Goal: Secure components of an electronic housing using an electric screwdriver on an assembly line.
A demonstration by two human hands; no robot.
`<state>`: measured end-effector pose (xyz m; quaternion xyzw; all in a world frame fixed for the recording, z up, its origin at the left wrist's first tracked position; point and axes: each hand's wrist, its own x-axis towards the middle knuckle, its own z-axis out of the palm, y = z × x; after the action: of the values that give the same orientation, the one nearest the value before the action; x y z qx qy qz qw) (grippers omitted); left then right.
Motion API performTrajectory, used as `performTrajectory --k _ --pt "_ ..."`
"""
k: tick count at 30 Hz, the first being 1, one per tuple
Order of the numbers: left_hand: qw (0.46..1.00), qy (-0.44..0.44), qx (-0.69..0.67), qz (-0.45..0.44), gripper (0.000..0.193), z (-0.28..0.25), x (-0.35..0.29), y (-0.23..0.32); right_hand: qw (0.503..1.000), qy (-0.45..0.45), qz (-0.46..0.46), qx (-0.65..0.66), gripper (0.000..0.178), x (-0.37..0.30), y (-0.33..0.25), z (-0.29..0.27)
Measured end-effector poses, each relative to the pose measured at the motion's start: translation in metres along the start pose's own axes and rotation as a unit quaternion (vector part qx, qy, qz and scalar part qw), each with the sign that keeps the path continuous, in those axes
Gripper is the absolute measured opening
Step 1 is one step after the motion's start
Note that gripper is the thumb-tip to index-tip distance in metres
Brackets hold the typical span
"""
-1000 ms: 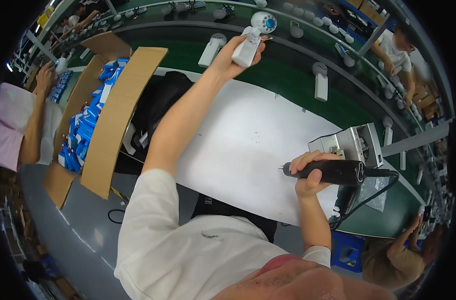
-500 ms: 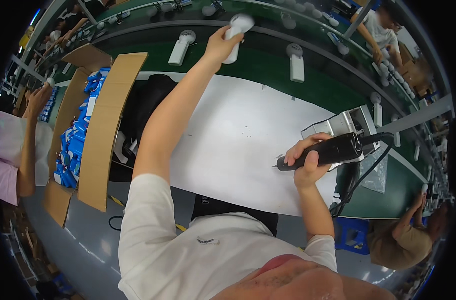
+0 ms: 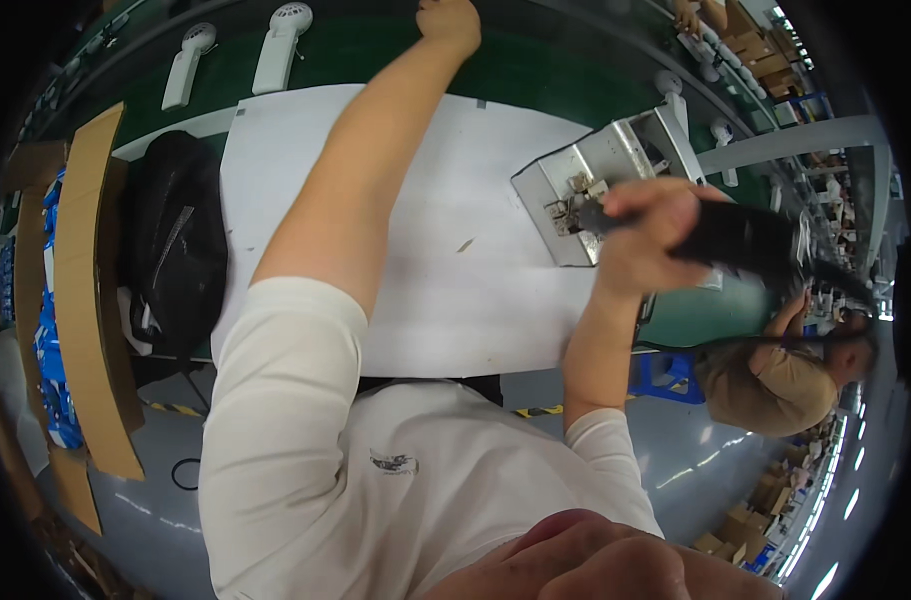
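My right hand [image 3: 651, 235] is wrapped round a black electric screwdriver [image 3: 741, 240], smeared by motion. The screwdriver's front end is over a silver metal box that looks like a screw feeder [image 3: 616, 150]; whether its tip touches is hidden. My left arm stretches far forward across the white sheet. At the top edge of the picture, my left hand [image 3: 450, 24] is over the dark green work surface, its fingers cut off from view. Left of that hand lie two white handheld fans, a nearer one [image 3: 279, 55] and a farther-left one [image 3: 184, 75].
A white sheet [image 3: 426, 310] covers the table before me. At the left stand a black bag [image 3: 176, 240] and an open cardboard box [image 3: 94, 300] with blue packs [image 3: 51, 350]. More white fans lie beyond the feeder. A person in brown [image 3: 776, 385] sits at the right.
My left hand has let go of the white fan, left on the green surface, and moved right of it. My right hand has brought the screwdriver over to the metal box. The view has turned right.
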<state>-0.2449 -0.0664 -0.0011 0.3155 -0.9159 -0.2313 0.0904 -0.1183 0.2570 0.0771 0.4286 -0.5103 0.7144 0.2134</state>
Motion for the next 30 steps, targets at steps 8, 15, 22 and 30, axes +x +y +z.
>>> performTrajectory --k 8,15,22,30 --pt "0.763 -0.081 -0.639 -0.043 0.039 -0.038 -0.193 -0.015 0.963 -0.032 0.128 0.236 0.037 -0.013 -0.032 -0.003" --pt "0.632 -0.264 -0.724 -0.077 0.050 -0.015 -0.320 -0.015 0.949 -0.066 0.076 0.297 0.043 -0.032 -0.044 0.029" --pt "0.614 -0.309 -0.725 -0.053 0.050 -0.007 -0.324 -0.020 0.957 -0.068 0.079 0.270 0.041 -0.040 -0.014 0.040" --pt "0.626 -0.300 -0.717 -0.061 0.051 -0.008 -0.327 -0.022 0.959 -0.047 0.146 0.237 0.035 -0.049 0.000 0.048"
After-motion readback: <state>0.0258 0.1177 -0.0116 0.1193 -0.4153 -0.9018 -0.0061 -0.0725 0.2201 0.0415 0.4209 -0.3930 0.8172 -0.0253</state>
